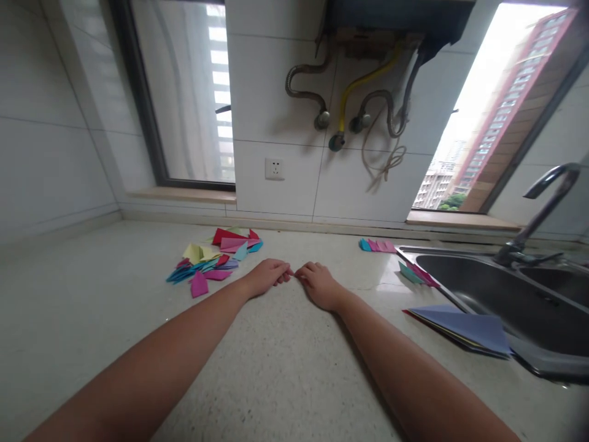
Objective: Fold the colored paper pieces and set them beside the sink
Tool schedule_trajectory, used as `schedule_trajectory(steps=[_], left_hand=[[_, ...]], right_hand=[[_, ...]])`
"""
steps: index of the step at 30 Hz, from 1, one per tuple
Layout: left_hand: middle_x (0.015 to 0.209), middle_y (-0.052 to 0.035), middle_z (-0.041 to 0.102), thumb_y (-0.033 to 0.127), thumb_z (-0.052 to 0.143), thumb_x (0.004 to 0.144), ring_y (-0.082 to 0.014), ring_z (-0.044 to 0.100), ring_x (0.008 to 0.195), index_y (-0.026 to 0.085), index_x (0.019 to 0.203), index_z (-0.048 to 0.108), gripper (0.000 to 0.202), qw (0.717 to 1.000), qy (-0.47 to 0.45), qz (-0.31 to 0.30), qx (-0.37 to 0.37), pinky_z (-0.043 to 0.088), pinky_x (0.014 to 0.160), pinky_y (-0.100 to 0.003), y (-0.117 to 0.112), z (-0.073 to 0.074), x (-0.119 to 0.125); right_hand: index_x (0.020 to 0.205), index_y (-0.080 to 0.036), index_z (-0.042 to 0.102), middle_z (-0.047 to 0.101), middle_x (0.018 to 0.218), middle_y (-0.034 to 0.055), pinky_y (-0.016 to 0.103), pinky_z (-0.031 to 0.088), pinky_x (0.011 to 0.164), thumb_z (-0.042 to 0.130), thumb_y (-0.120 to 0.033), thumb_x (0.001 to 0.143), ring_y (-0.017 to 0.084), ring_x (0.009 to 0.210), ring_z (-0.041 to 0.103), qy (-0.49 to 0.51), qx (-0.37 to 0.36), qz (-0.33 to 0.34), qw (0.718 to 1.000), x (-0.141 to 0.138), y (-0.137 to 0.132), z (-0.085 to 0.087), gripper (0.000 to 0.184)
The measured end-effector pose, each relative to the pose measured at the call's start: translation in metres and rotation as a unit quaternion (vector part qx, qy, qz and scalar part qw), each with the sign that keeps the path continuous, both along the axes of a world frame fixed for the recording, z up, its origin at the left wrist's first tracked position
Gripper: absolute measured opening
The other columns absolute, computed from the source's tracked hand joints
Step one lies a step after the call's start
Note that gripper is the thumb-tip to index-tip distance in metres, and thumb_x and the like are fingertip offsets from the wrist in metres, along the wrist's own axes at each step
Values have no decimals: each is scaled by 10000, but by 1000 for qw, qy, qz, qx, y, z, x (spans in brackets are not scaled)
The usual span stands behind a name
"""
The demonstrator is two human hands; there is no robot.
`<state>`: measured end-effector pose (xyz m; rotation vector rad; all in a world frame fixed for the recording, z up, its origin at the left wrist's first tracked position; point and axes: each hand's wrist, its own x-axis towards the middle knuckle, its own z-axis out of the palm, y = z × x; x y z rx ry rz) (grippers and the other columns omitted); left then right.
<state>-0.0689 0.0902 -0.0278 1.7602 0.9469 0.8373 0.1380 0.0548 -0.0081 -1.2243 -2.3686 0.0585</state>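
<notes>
Both hands meet over the middle of the countertop (276,368). My left hand (268,276) is closed, thumb and fingers pinched together toward the right. Close by, my right hand (319,283) has its fingers curled in, fingertips near those of the left. Something tiny seems to sit between the fingertips, too small and covered to name. To the left of my left hand lies a loose pile of folded coloured papers (199,290), in pink, red, yellow and blue.
At the right, a stack of folded paper sheets (464,328), blue on top, lies by the sink (453,294). Small folded papers (410,272) rest at its rim, and pink and blue ones (380,245) lie near the wall. The faucet (552,202) rises behind.
</notes>
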Motion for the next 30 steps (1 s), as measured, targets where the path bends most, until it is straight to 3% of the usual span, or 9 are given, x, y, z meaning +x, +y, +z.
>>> schedule_trajectory(steps=[3, 8, 13, 16, 20, 23, 25, 27, 30], left_hand=[[811, -92, 677, 506, 490, 854, -128, 531, 648, 99, 947, 710, 472, 1000, 0, 0, -2, 394, 561, -245, 1, 1, 1], [843, -93, 692, 489, 459, 875, -134, 542, 651, 113, 935, 708, 455, 999, 31, -4, 18, 397, 564, -253, 0, 3, 2], [865, -73, 709, 441, 413, 918, -184, 609, 809, 165, 892, 721, 414, 984, 114, -2, 137, 448, 738, -308, -8, 8, 0], [924, -75, 702, 390, 392, 946, -201, 610, 900, 186, 886, 718, 389, 955, 173, -12, 239, 438, 831, -324, -16, 12, 2], [965, -96, 656, 353, 408, 957, -209, 582, 931, 185, 984, 691, 331, 890, 270, -49, 365, 430, 847, -330, -28, 16, 6], [988, -100, 627, 357, 425, 953, -221, 559, 955, 194, 1052, 666, 307, 844, 328, -64, 420, 430, 844, -340, -34, 20, 6], [977, -98, 627, 348, 417, 957, -225, 555, 955, 198, 1051, 666, 306, 828, 348, -71, 433, 427, 850, -349, -35, 23, 4], [970, -96, 635, 334, 421, 954, -226, 558, 960, 195, 1035, 674, 299, 830, 347, -67, 431, 420, 872, -359, -32, 26, 0], [997, -91, 646, 325, 479, 925, -218, 567, 970, 191, 1048, 673, 265, 871, 301, -12, 388, 424, 898, -357, -20, 29, -12]], right_hand=[[1166, -236, 603, 589, 1124, 89, 397, 334, 917, 442, -209, 936, 227, 1034, 479, -49, -19, -23, 998, 6, 1, -12, 282], [1228, -263, 570, 545, 1220, 101, 412, 317, 912, 459, -340, 943, 254, 1078, 455, -92, -42, 4, 995, 14, -10, -6, 315], [1220, -263, 576, 544, 1211, 101, 423, 322, 912, 447, -361, 946, 263, 1081, 454, -83, -48, 9, 995, 15, -10, -5, 318], [1217, -276, 579, 543, 1216, 98, 436, 324, 906, 456, -366, 941, 270, 1082, 454, -79, -54, 2, 995, 15, -9, -6, 316], [1203, -278, 582, 542, 1216, 97, 449, 334, 893, 448, -381, 938, 278, 1083, 455, -78, -53, -4, 996, 15, -8, -7, 314], [1191, -279, 586, 545, 1220, 98, 460, 335, 892, 452, -388, 933, 284, 1086, 457, -77, -54, -4, 996, 16, -8, -7, 311], [1195, -279, 588, 544, 1231, 100, 468, 333, 898, 466, -390, 925, 291, 1096, 456, -71, -57, -6, 996, 17, -8, -7, 316], [1200, -276, 589, 545, 1236, 103, 474, 329, 908, 479, -389, 917, 297, 1106, 455, -61, -61, -6, 996, 18, -8, -8, 324], [1202, -269, 594, 547, 1237, 106, 478, 326, 920, 489, -383, 909, 301, 1115, 454, -49, -68, -1, 996, 20, -7, -8, 331]])
